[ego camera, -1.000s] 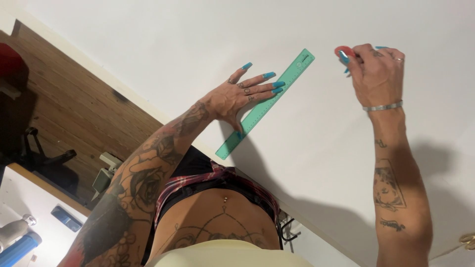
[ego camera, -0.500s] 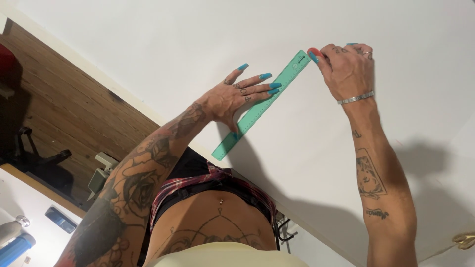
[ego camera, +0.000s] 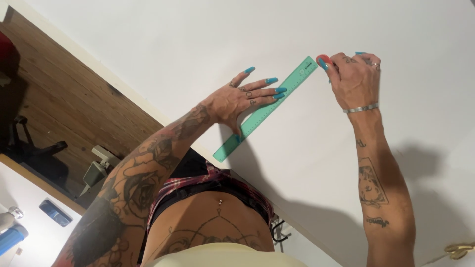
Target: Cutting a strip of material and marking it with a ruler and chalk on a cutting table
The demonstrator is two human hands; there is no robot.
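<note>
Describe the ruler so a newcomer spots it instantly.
Start from the big white board filling most of the view. Lying on it slantwise, the ruler is pinned under the left hand. It is the only flat teal strip there.

Wide bare white surface, with only a ruler and two hands lying across the middle.

The white surface (ego camera: 148,44) is open across the top of the frame and down the right side. A green ruler (ego camera: 267,108) runs diagonally through the centre, pressed flat by the left hand (ego camera: 242,99), blocking passage there. The right hand (ego camera: 354,74) sits at the ruler's upper end, closing the gap at upper right. At left, the surface's edge drops to a wooden floor (ego camera: 64,99) holding a dark chair base (ego camera: 34,148).
</note>
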